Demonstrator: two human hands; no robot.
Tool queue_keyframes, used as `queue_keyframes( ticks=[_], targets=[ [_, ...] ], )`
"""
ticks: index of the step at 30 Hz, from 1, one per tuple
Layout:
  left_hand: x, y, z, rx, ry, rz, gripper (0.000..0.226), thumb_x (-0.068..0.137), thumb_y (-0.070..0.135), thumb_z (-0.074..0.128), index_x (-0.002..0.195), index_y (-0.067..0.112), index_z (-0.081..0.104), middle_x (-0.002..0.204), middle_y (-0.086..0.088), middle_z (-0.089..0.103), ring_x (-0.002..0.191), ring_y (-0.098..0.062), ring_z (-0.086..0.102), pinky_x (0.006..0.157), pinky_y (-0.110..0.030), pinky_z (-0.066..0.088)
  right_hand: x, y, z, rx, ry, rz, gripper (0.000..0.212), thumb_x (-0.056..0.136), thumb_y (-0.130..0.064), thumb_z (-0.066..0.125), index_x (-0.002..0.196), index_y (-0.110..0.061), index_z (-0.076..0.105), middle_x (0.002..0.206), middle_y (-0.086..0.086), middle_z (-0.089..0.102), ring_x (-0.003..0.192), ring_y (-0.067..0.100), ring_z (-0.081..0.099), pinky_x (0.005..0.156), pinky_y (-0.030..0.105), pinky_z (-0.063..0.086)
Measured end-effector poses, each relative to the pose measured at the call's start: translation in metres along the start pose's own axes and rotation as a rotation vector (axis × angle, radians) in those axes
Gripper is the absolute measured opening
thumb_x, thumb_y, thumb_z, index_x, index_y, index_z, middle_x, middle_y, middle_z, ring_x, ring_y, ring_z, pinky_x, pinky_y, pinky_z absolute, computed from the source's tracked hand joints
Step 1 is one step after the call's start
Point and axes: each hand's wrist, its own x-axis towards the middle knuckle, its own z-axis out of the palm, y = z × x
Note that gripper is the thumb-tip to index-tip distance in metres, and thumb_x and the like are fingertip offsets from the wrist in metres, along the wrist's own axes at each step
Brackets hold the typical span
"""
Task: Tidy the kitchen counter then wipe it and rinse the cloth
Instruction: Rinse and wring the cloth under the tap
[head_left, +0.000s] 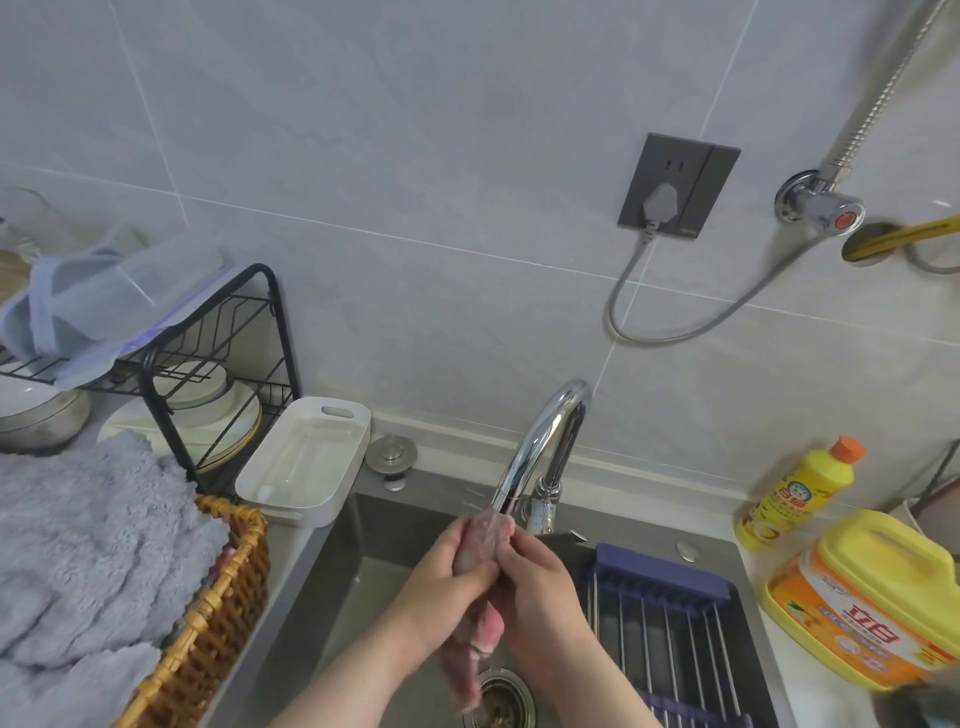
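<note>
We are holding both hands over the sink (322, 597), and each is curled tightly around the pink cloth (485, 538): our left hand (447, 577) is gripping it from the left and our right hand (540, 587) from the right, with the twisted middle squeezed between them. The cloth's lower end is hanging down just above the drain (501, 699), and its upper end is poking up right under the spout of the chrome faucet (545, 441). Water seems to be running onto it, though the stream is too faint to be sure. To our right, a dark wire rack (670, 623) is sitting across the sink. To our left, a wicker basket (208, 613) is standing on the surface (293, 551), with a grey fluffy towel (78, 545) lying over it. Further back, a white tray (306, 457) is resting at the sink's left corner, while a small yellow bottle (800, 493) and a larger yellow jug (862, 597) are standing at the right. Behind the tray, a black dish rack (223, 338) is holding plates, and on the tiled wall a grey plug is sitting in a dark socket (678, 187).
</note>
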Motion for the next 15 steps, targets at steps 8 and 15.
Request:
queue_keyframes(
  ticks=[8,15],
  targets=[
    [-0.009,0.001,0.001,-0.035,0.217,-0.053,0.028,0.102,0.022,0.044,0.097,0.016,0.07,0.085,0.003,0.076,0.088,-0.013,0.071,0.067,-0.015,0.051,0.009,-0.003,-0.001,-0.368,0.241,-0.069,0.015,0.093,-0.024,0.063,0.087,-0.013,0.071,0.084,0.015,0.074,0.085,0.035,0.071,0.08,0.052,0.058],
    [-0.011,0.005,-0.004,-0.095,0.138,-0.08,0.015,0.098,0.017,0.053,0.104,0.012,0.067,0.089,-0.002,0.076,0.085,-0.014,0.073,0.072,-0.025,0.053,0.009,-0.005,-0.009,-0.371,0.02,-0.042,0.017,0.094,-0.013,0.061,0.108,-0.012,0.07,0.098,0.012,0.075,0.093,0.03,0.072,0.087,0.048,0.056]
  ],
)
